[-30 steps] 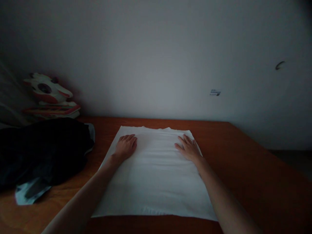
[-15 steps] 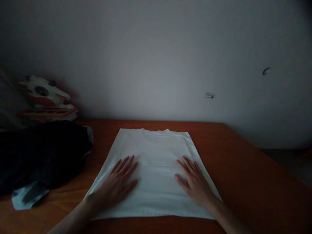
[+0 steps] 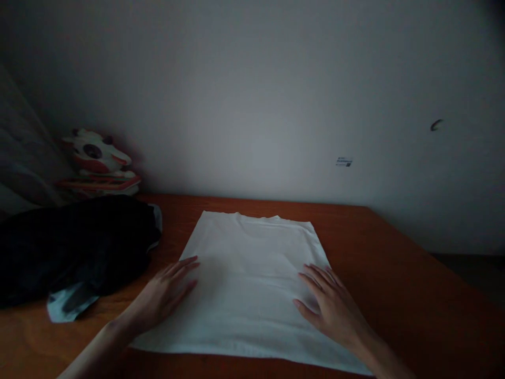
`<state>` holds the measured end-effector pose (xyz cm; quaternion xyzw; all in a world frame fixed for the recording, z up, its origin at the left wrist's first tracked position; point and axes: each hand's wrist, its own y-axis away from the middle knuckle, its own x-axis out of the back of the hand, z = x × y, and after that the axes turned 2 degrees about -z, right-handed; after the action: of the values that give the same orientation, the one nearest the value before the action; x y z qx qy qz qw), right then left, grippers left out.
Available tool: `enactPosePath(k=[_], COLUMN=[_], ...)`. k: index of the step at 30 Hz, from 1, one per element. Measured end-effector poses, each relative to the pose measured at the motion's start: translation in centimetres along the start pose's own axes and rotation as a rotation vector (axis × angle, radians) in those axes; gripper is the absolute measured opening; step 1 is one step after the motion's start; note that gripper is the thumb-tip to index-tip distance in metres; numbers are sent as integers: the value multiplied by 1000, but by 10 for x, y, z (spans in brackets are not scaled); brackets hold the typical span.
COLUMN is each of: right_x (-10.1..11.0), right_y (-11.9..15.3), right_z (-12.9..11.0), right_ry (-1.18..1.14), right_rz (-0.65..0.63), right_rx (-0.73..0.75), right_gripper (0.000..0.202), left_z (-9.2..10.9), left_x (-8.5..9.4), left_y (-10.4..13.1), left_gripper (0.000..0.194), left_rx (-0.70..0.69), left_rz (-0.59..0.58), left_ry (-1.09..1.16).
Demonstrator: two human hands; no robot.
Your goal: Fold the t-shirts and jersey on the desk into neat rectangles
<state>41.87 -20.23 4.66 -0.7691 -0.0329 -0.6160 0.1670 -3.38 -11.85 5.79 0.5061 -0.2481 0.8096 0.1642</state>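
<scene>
A white cloth [image 3: 248,310], perhaps a folded garment, lies spread nearly flat on the brown wooden table [image 3: 394,295]. Its far edge is slightly ruffled, and faint creases cross its middle. My left hand [image 3: 165,292] is at the cloth's left edge, fingers stretched out and pointing inward over it; whether it presses or hovers, I cannot tell. Over the right part of the cloth, my right hand [image 3: 327,300] rests with fingers spread and the thumb apart. Neither hand holds anything.
A dark heap of clothing [image 3: 82,247] with a pale piece [image 3: 71,302] sticking out lies at the left. Behind it stands a cow-shaped toy [image 3: 98,155] with a red base. A grey wall [image 3: 252,105] bounds the table's far side, with a small label [image 3: 344,161].
My left hand has moved left to the cloth's edge. The right hand has shifted slightly right. The whole view has turned a little, so the surroundings appear further right.
</scene>
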Motion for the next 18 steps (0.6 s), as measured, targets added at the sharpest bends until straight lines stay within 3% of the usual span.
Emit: enactPosePath(k=[4,8,12,18], right_x=[24,9,-18,-32], right_y=[-60,-119,-147,-146], right_z=[-16,-38,-59,-59], right_ry=[-92,-172,-220,-200], right_rz=[-185,-355,-457,-472], right_rx=[300,396,462,409], right_gripper=[59,82,91,90], left_z=[-41,-68,-72,-71], left_x=[15,12,6,3], left_y=[-17,-19,-12,-8], left_gripper=[56,67,65,49], left_rx=[239,463,445,353], left_rz=[281,529,474,351], left_ry=[234,387,401,293])
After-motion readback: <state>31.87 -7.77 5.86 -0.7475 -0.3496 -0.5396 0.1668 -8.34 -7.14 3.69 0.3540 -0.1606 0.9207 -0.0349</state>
